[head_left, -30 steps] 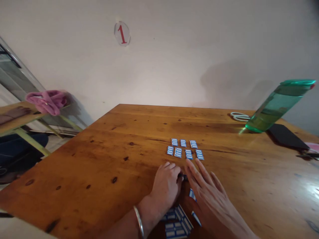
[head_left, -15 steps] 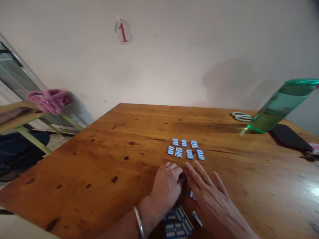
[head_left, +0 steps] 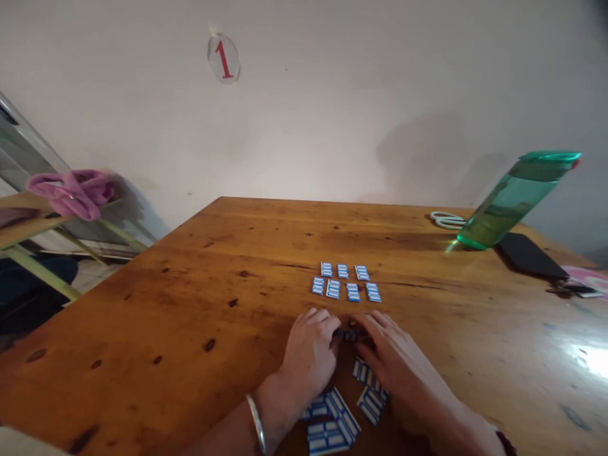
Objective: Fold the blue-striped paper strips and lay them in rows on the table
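My left hand (head_left: 311,345), with a metal bangle on its wrist, has its fingers closed on the left end of a small dark segmented piece (head_left: 350,335) whose kind I cannot make out. At that piece's right end, the fingers of my right hand (head_left: 396,358) are bent together, thumb below. Past my fingertips lie several small blue-and-white label pieces (head_left: 353,292) in two rows. Under and between my wrists are larger blue-and-white label sheets (head_left: 327,437), some overlapping. More label pieces (head_left: 371,404) are partly covered by my right hand.
The wooden table (head_left: 190,291) reaches back to a wall with a red number sign (head_left: 223,59). At the right, a tilted green bottle (head_left: 515,199) stands by a white cable loop (head_left: 446,220) and a black flat device (head_left: 532,256). A pink cloth (head_left: 73,193) lies on another table at left.
My right hand's spread fingers have bent in around the dark piece, which now shows between my hands. More of the label pieces beneath my right hand are visible. The view has turned slightly right.
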`<act>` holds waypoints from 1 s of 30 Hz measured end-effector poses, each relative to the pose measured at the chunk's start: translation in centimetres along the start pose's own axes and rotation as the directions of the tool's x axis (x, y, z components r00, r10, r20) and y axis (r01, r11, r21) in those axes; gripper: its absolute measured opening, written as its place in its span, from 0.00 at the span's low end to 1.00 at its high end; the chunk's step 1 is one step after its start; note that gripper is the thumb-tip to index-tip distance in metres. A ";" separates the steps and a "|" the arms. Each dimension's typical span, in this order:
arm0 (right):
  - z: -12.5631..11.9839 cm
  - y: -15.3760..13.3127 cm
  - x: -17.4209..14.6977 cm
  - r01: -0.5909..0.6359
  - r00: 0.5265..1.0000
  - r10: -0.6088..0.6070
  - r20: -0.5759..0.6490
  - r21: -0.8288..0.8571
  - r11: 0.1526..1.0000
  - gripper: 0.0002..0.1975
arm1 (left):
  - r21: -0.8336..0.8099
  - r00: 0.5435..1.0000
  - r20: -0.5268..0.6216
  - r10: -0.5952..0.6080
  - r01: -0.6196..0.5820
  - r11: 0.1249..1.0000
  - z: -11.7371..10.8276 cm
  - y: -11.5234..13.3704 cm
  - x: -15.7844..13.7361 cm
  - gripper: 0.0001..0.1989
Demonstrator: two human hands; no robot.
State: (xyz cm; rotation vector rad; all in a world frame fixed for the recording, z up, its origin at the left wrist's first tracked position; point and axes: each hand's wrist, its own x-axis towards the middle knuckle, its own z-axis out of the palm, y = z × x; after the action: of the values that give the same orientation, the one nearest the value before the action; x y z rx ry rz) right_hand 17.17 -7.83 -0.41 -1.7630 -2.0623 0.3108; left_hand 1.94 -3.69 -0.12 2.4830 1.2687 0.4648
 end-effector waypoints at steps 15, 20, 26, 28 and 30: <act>0.0 -1.0 0.7 0.020 0.998 -0.024 0.055 0.056 0.998 0.10 | 0.039 0.999 0.019 0.049 -0.050 0.998 0.1 0.1 -0.1 0.08; 0.0 -1.3 0.8 0.068 0.998 -0.068 0.019 -0.017 0.998 0.11 | 0.043 0.998 -0.009 0.055 -0.054 0.998 0.1 0.1 -0.1 0.08; 0.0 -1.3 0.8 0.087 0.996 -0.087 0.009 -0.059 0.994 0.11 | 0.052 0.998 0.007 0.063 -0.063 0.997 0.1 0.2 -0.1 0.08; 0.1 -1.3 0.8 0.076 0.997 -0.074 0.030 -0.061 0.995 0.11 | 0.046 0.998 0.015 0.065 -0.066 0.997 0.0 0.2 0.0 0.08; 0.1 -1.3 0.7 0.057 0.998 -0.057 0.033 -0.011 0.998 0.11 | 0.035 0.998 0.009 0.061 -0.061 0.998 -0.2 0.2 0.0 0.07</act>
State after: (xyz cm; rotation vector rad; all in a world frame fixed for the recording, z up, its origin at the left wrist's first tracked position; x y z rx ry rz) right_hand 15.94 -7.35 0.18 -1.7132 -2.1374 0.3124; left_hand 2.02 -3.79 0.20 2.5561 1.2108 0.4508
